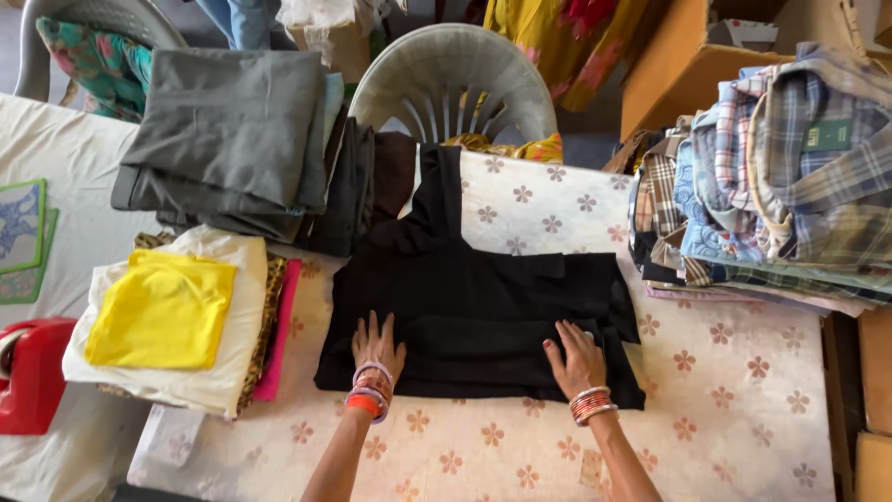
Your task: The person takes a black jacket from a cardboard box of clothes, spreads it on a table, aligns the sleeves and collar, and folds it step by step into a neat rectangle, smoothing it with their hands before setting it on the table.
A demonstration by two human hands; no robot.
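Observation:
A black garment (483, 288) lies partly folded on a floral-printed table cover (725, 409), one sleeve stretching toward the far side. My left hand (376, 346) rests flat on the garment's near left part, fingers spread. On the near right part my right hand (576, 358) presses down, fingers apart. Both wrists carry bangles. Neither hand grips anything.
A stack of grey and dark folded clothes (232, 130) sits at the far left. Nearer left lies a pile with a yellow cloth (163, 311) on top. Checked shirts (780, 177) are stacked at right. A white plastic chair (451, 79) stands behind. A red object (32, 372) lies at the left edge.

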